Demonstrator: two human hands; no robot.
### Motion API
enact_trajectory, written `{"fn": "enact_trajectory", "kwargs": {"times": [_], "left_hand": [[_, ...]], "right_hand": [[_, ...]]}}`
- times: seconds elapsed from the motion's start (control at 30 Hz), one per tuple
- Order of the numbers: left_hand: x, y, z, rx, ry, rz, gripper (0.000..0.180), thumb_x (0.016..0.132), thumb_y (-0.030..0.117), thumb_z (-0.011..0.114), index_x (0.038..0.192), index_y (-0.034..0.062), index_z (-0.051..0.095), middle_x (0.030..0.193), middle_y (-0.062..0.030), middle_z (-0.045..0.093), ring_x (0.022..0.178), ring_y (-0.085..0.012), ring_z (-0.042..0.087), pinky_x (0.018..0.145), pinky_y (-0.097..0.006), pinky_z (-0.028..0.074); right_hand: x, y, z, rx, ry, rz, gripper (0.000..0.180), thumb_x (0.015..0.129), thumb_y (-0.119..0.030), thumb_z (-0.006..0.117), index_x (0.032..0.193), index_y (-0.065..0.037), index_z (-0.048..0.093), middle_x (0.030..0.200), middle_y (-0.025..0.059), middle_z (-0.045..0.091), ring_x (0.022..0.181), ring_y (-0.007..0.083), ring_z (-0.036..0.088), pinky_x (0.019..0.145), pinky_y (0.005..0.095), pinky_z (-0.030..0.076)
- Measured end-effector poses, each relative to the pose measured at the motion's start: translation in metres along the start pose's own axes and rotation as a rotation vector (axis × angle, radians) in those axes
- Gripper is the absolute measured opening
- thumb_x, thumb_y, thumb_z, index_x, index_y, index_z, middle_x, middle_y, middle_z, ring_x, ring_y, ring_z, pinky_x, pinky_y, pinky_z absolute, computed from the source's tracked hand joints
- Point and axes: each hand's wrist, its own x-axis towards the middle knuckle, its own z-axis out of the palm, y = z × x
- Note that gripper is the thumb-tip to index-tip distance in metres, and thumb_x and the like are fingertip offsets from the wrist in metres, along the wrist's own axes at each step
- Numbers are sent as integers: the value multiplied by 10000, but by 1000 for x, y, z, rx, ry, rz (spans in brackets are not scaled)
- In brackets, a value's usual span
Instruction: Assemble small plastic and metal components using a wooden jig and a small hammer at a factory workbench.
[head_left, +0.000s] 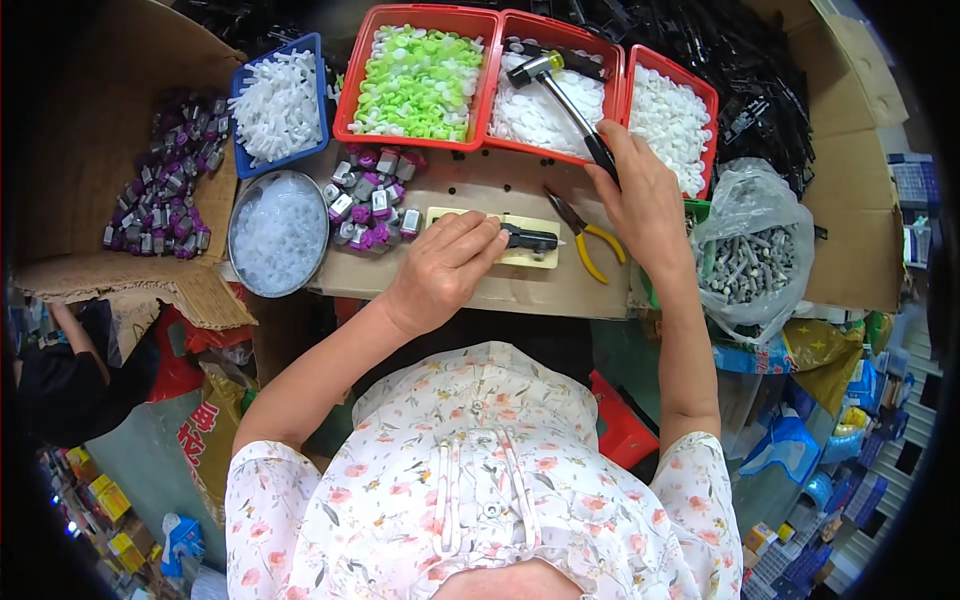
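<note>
A single wide fisheye view, looking down from the head!
We're riding the left camera of a side-by-side pair, facing down and a touch ahead: the floral shirt looms nearest along the lower edge, left hand and right hand show near the middle over the desk, red trays line up farther off, and cardboard walls bend toward the rim.

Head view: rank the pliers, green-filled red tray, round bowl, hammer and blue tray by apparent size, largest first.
1. Red tray
2. Blue tray and bowl: too alike to rank
3. Hammer, grip partly hidden
4. Pliers
</note>
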Motion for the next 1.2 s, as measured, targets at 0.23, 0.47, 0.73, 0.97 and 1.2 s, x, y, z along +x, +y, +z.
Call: {"fn": "enact_trajectory", "kwargs": {"times": [0.23,0.47,0.73,0.97,1.2], "left_hand": [[-2,0,1,11,30,13,304,717,3,707,1013,-65,691,1029,-147,660,966,-303,648,813,-394,540],[-1,-2,3,17,31,49,332,675,18,665,991,-82,679,1036,-166,648,976,-309,635,828,-401,526],[1,-1,1,13,17,38,293,716,-52,720,1007,-61,694,1011,-145,662,937,-308,656,775,-398,548],[1,1,-1,-3,22,25,299,704,-55,721,1002,-63,693,998,-146,660,924,-313,662,769,-404,551],[1,3,2,29,39,29,285,712,-52,722,996,-56,697,1006,-144,660,949,-315,655,772,-400,552]], "right_hand": [[-57,4,-35,586,111,61,336,954,-36,531,1289,-6,528,790,32,561,653,75,521,572,239,428],[-112,-16,-23,541,-130,85,191,968,-75,568,1149,-14,557,662,61,474,569,121,454,536,278,373],[-103,-25,-17,211,176,-169,291,926,-30,609,1210,2,559,838,191,641,648,341,624,563,383,470],[-94,-39,-28,169,190,-195,378,928,-91,619,1294,-36,543,818,128,640,656,281,645,546,387,469],[-100,-34,-1,-100,-190,-104,423,947,-114,602,1356,-61,508,836,179,668,669,377,644,585,461,487]]}}
